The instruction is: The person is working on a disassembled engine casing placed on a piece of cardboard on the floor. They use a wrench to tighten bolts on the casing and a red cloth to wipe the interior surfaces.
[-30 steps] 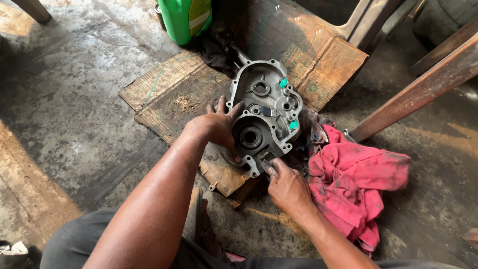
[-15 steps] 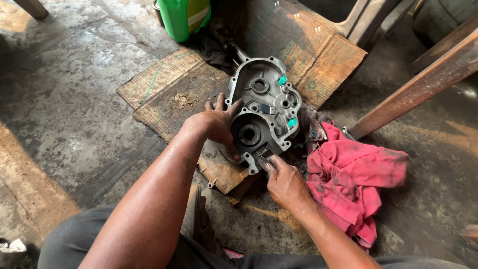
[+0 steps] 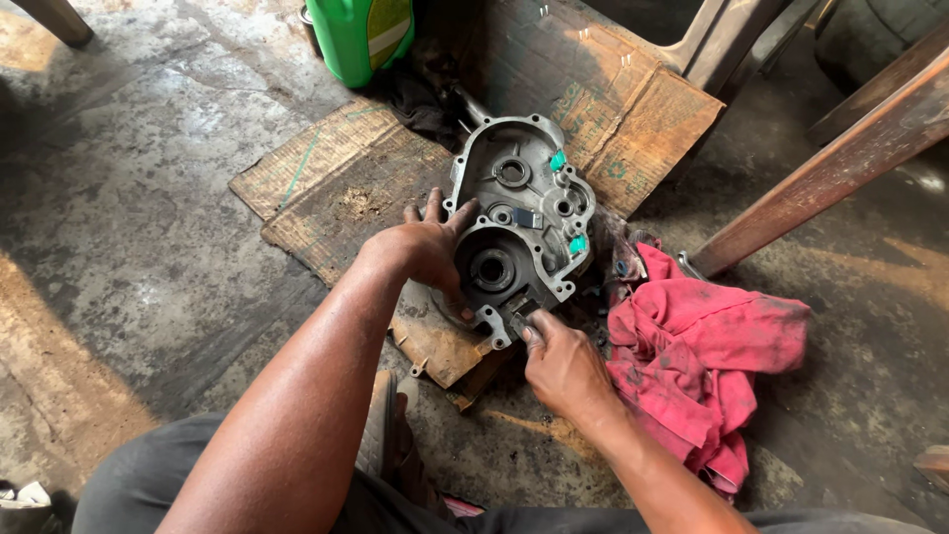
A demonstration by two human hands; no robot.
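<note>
A grey cast-metal engine case half [image 3: 519, 222] lies open side up on flattened cardboard [image 3: 326, 188], with round bores and two small green plugs on its right rim. My left hand [image 3: 425, 252] grips the case's left edge, fingers spread along the rim. My right hand [image 3: 563, 366] is at the case's near corner, thumb and fingers pinched on a small dark part against the lower rim; what that part is I cannot make out.
A dirty red rag [image 3: 707, 356] lies right of the case. A green plastic jug [image 3: 361, 35] stands at the back. Slanted wooden beams [image 3: 840, 158] cross the right side. The floor is stained concrete [image 3: 119, 227]. My knee is at the bottom edge.
Both hands stay on the case; the right hand has shifted slightly along the lower rim. The case has not visibly moved.
</note>
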